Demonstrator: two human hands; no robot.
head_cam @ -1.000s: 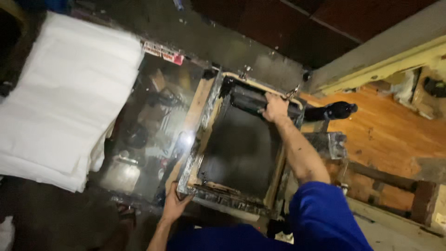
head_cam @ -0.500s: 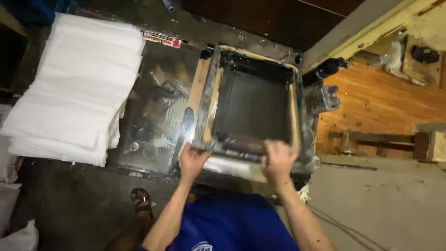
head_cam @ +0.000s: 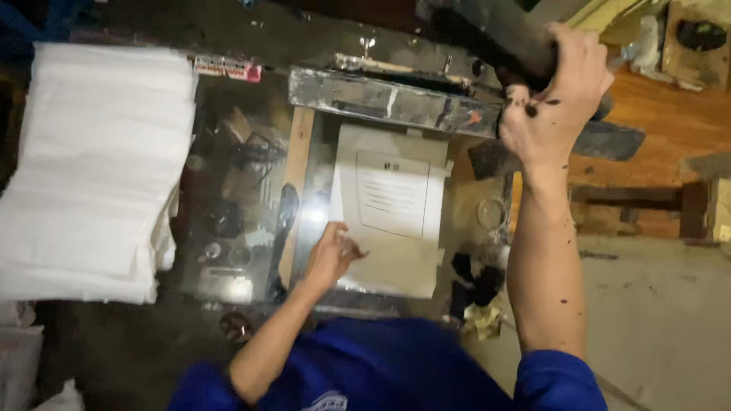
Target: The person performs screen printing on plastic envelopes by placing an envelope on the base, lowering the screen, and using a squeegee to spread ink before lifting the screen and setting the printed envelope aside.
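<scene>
A wooden screen-printing frame (head_cam: 396, 99) is swung up at the far side of a glass-topped table (head_cam: 244, 198). My right hand (head_cam: 552, 95), spotted with black ink, grips a dark squeegee handle (head_cam: 502, 38) at the frame's right end. Under the raised frame lies a white printed sheet (head_cam: 392, 205) with a rectangular block of lines on it. My left hand (head_cam: 331, 255) rests with fingers apart on the sheet's near left corner.
A thick stack of white sheets (head_cam: 91, 167) fills the left side. A dark rag and crumpled scrap (head_cam: 480, 293) lie by the table's near right corner. A wooden bench (head_cam: 655, 152) stands at right, bare concrete floor (head_cam: 662, 327) below it.
The frame lay flat with both hands on its near edge; now it is lifted, my right hand is up at its far right end, and my left hand has dropped onto the exposed printed sheet.
</scene>
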